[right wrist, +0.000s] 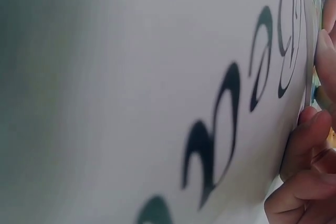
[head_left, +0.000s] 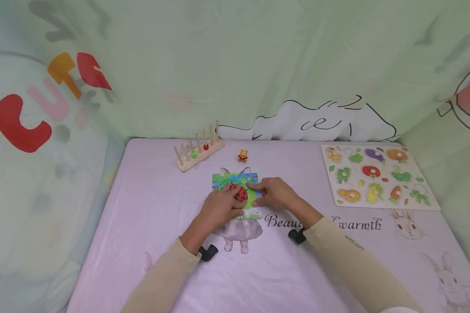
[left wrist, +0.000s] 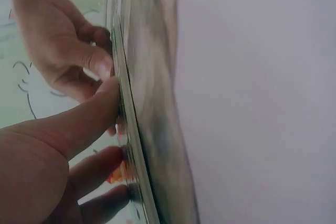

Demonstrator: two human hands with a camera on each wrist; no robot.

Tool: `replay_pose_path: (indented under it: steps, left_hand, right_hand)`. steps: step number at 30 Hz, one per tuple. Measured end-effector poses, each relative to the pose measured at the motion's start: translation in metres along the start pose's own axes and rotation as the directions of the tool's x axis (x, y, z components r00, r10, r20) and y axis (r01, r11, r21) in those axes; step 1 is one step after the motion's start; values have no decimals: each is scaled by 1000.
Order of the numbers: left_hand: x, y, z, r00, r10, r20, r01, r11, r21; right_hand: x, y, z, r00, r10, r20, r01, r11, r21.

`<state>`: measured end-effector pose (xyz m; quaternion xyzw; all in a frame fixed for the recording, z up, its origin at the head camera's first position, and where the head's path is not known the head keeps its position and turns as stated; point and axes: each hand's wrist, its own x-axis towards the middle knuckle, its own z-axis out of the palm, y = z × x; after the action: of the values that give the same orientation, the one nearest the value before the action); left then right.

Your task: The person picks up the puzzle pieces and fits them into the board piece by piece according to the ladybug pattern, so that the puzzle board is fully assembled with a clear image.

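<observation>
A square picture board (head_left: 252,212) with a red ladybug (head_left: 240,194) on a green and blue scene lies flat at the middle of the table. My left hand (head_left: 218,205) rests on it from the left, fingers and thumb stretched over the ladybug. In the left wrist view, the left thumb (left wrist: 94,106) and fingertips touch the board's upper face. From the right, my right hand (head_left: 277,193) touches the board near its right edge, index finger and thumb apart. The right wrist view shows the right fingers (right wrist: 310,140) only partly, at the frame's edge.
Behind the board stands a small bear figure (head_left: 243,156). A wooden peg rack (head_left: 184,165) with a green and a red bead is at the back left. To the right lies a vegetable puzzle board (head_left: 362,169). Fabric walls (head_left: 235,65) enclose the table's back and sides.
</observation>
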<state>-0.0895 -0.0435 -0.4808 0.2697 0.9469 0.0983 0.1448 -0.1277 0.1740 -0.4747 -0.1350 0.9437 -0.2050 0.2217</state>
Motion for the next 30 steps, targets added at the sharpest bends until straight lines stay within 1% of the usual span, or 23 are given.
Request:
replay_pose_path:
  steps: [3, 5, 7, 9, 13, 16, 22, 26, 28, 30]
  left_hand:
    - [-3, -8, -4, 999, 44, 16, -43, 997, -70]
    - [-5, -14, -9, 997, 75, 36, -70, 989, -134]
    - [-8, -21, -14, 994, 93, 58, -82, 982, -172]
    - [-11, -29, -19, 993, 85, 82, -71, 983, -169]
    - [-15, -42, -22, 991, 58, 124, -44, 992, -117]
    - [-16, -49, -22, 987, 71, 142, -54, 991, -119]
    - [-18, -54, -19, 986, 113, 126, -94, 985, -144]
    - [-19, -56, -18, 986, 131, 105, -107, 972, -207]
    - [-18, -57, -17, 987, 137, 80, -116, 966, -231]
    - [-16, -57, -14, 990, 136, 37, -123, 962, -245]
  right_hand:
    - [-2, -2, -2, 1000, 4, 7, -4, 1000, 0]
    - [-3, -3, -3, 1000, -1, 13, 1, 1000, -8]
    - [-3, -3, -4, 1000, -11, 19, 11, 1000, -23]
    - [-3, -2, -3, 999, -21, 28, 22, 999, -32]
    - [-3, 0, -2, 997, -55, 47, 57, 997, -59]
    - [-4, 1, -3, 995, -75, 59, 80, 993, -87]
    - [-5, 0, -6, 993, -87, 80, 94, 991, -94]
    - [-7, 1, -7, 995, -79, 65, 85, 991, -102]
    - [-8, 2, -7, 996, -76, 50, 81, 992, -101]
    - [-10, 2, -6, 996, -89, 32, 92, 991, -96]
